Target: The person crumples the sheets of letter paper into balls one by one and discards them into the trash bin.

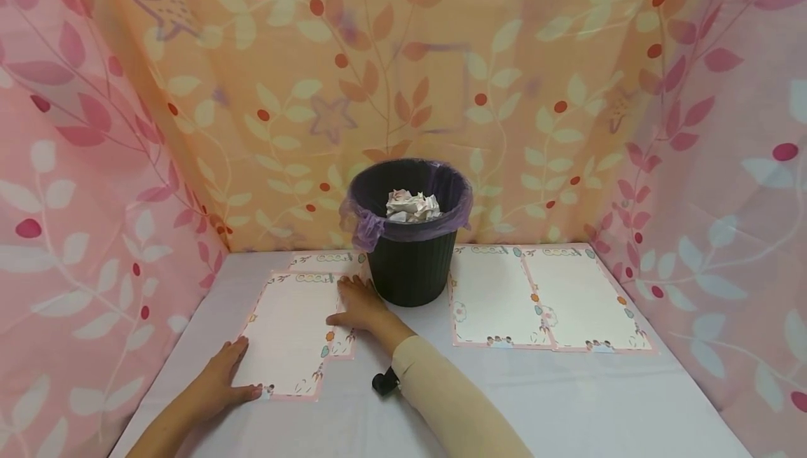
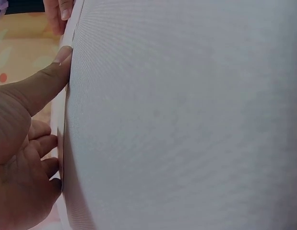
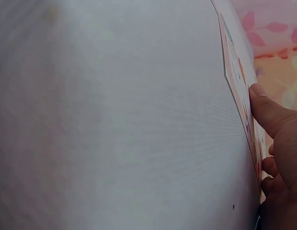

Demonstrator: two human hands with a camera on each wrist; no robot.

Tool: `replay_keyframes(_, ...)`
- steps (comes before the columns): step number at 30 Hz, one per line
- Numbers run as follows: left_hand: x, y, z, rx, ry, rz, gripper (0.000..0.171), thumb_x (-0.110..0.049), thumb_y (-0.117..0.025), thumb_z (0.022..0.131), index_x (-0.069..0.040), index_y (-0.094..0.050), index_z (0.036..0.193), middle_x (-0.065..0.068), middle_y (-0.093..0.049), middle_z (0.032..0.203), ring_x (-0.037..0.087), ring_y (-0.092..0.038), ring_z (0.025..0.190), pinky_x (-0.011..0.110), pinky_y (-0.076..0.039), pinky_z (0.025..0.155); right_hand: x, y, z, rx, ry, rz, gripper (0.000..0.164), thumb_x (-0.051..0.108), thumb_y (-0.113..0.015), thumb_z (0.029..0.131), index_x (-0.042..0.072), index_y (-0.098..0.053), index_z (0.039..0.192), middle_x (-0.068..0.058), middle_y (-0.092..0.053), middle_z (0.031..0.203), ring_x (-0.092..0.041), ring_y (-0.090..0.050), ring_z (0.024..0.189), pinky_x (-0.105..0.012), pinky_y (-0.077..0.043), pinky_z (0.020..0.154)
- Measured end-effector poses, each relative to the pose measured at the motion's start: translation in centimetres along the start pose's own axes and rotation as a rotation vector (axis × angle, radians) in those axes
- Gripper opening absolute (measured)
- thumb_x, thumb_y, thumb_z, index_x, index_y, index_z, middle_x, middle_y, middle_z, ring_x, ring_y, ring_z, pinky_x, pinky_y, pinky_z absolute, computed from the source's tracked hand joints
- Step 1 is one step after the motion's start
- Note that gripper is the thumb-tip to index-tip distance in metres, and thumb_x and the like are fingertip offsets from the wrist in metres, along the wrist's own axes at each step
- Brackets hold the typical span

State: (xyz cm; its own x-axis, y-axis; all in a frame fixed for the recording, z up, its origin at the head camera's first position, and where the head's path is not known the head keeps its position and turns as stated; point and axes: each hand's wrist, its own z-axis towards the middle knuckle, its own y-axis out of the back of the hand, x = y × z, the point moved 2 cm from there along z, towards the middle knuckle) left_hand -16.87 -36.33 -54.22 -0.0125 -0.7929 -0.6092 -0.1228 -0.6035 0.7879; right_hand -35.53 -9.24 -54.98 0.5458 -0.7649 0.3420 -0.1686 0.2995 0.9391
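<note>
My left hand (image 1: 217, 377) flat on near-left corner of top sheet (image 1: 293, 332), fingers straight, thumb along its near edge; nothing grasped. My right hand (image 1: 359, 304) flat on same sheet's far-right part, just left of black bin (image 1: 410, 262), fingers spread, pressing, not pinching. Top sheet lies on white table (image 1: 504, 402) left of bin, overlapping second sheet (image 1: 328, 259) behind it. Bin lined with purple bag (image 1: 366, 227), crumpled paper (image 1: 412, 206) inside. Two more sheets (image 1: 548, 297) lie side by side right of bin.
</note>
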Motion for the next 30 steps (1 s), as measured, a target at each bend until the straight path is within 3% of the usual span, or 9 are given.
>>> replay_keyframes(10,-0.2,0.2,0.1,0.005,0.008,0.014,0.118,-0.038,-0.092,0.072,0.013,-0.025,0.154,0.04,-0.019,0.159,0.063,-0.008,0.146,0.078,-0.012,0.112,0.7,0.1,0.2,-0.011,0.02,0.026,0.085,0.054,-0.079,0.086,0.017,-0.046,0.155,-0.004,-0.046,0.159,-0.025,-0.034,0.152,-0.046,-0.017,0.128)
replay_keyframes(13,-0.2,0.1,0.1,0.009,0.016,0.026,0.118,-0.039,-0.091,0.072,0.012,-0.025,0.155,0.04,-0.019,0.159,0.063,-0.009,0.146,0.079,-0.013,0.112,1.1,0.2,-0.1,-0.035,0.018,0.093,0.084,0.045,-0.083,0.085,0.017,-0.047,0.155,-0.003,-0.051,0.155,-0.023,-0.039,0.149,-0.044,-0.02,0.128)
replay_keyframes(16,-0.3,0.0,0.2,0.01,0.02,0.021,0.12,-0.041,-0.091,0.071,0.012,-0.024,0.155,0.04,-0.019,0.159,0.063,-0.009,0.146,0.078,-0.013,0.113,1.6,0.3,-0.4,-0.096,0.013,0.211,0.084,0.031,-0.088,0.082,0.017,-0.047,0.154,0.0,-0.055,0.151,-0.018,-0.048,0.143,-0.036,-0.032,0.123)
replay_keyframes(19,-0.2,0.0,0.4,-0.003,0.011,0.017,0.125,-0.042,-0.092,0.07,0.014,-0.02,0.155,0.041,-0.018,0.159,0.062,-0.011,0.146,0.075,-0.015,0.114,2.1,0.6,-0.7,-0.176,0.025,0.366,0.083,0.017,-0.088,0.081,0.016,-0.048,0.153,0.002,-0.062,0.144,-0.011,-0.061,0.125,-0.025,-0.046,0.109)
replay_keyframes(21,-0.2,0.2,0.5,-0.022,0.005,0.019,0.131,-0.043,-0.094,0.067,0.016,-0.016,0.154,0.043,-0.018,0.158,0.062,-0.013,0.145,0.075,-0.017,0.114,2.5,0.8,-1.0,-0.211,0.037,0.469,0.079,0.01,-0.086,0.082,0.016,-0.05,0.152,0.001,-0.07,0.129,-0.007,-0.066,0.102,-0.019,-0.053,0.091)
replay_keyframes(23,0.0,0.4,0.5,-0.047,0.004,0.013,0.137,-0.042,-0.095,0.065,0.017,-0.011,0.155,0.044,-0.017,0.157,0.063,-0.015,0.144,0.075,-0.018,0.113,2.9,1.0,-1.4,-0.233,0.06,0.568,0.073,0.004,-0.082,0.083,0.014,-0.054,0.149,0.002,-0.073,0.103,-0.004,-0.06,0.077,-0.016,-0.052,0.071)
replay_keyframes(25,0.3,0.9,0.8,-0.069,0.011,0.001,0.14,-0.041,-0.095,0.067,0.018,-0.004,0.155,0.046,-0.015,0.156,0.065,-0.016,0.143,0.076,-0.019,0.113,3.2,1.1,-1.8,-0.247,0.074,0.644,0.067,0.001,-0.079,0.085,0.014,-0.056,0.147,0.004,-0.066,0.084,-0.002,-0.05,0.063,-0.015,-0.045,0.058)
replay_keyframes(29,0.3,2.7,1.6,-0.099,0.099,-0.097,0.13,-0.041,-0.086,0.083,0.015,0.007,0.156,0.046,-0.018,0.155,0.064,-0.023,0.142,0.073,-0.025,0.113,3.4,1.3,-2.5,-0.267,0.1,0.761,0.06,0.0,-0.076,0.089,0.014,-0.059,0.145,0.005,-0.064,0.084,0.001,-0.046,0.056,-0.015,-0.04,0.049)
replay_keyframes(30,0.2,3.2,1.7,-0.123,0.106,-0.123,0.123,-0.04,-0.081,0.088,0.015,0.006,0.156,0.046,-0.022,0.154,0.061,-0.029,0.141,0.064,-0.034,0.114,3.5,1.4,-2.6,-0.269,0.11,0.778,0.06,0.0,-0.076,0.089,0.014,-0.059,0.145,0.004,-0.065,0.085,0.0,-0.047,0.055,-0.015,-0.04,0.049)
